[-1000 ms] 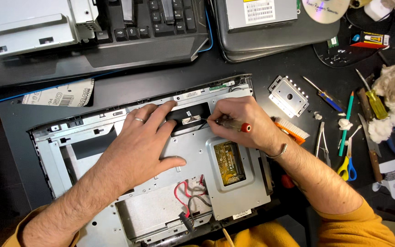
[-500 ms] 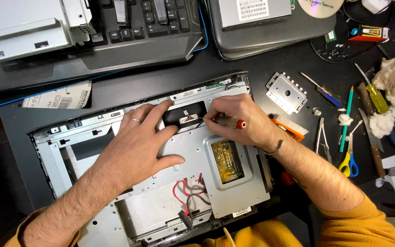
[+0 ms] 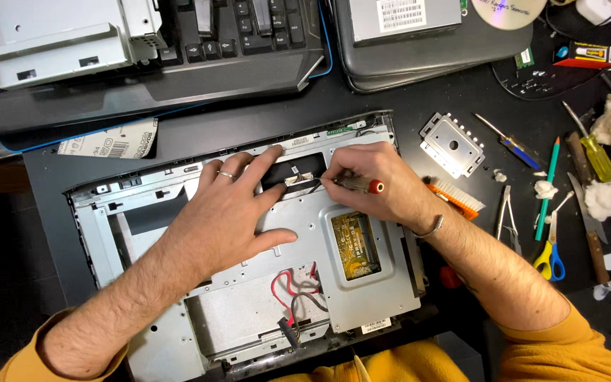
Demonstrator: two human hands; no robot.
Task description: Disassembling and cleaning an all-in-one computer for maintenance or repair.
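Our left hand [image 3: 224,216] lies flat, fingers spread, steadying the metal chassis [image 3: 362,283]; our right hand [image 3: 376,180] pinches a red-tipped tool [image 3: 358,185] at the connector [image 3: 298,177]. Spare tools sit right on the tabletop [image 3: 404,99].

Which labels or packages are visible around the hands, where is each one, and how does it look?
White rectangular sticker with black bars: on the grey box, top centre.
White paper label, black print: flat on the dark desk, above the opened metal chassis.
Small yellow-and-red glue package: top right.
Small white sticker: chassis bottom edge.
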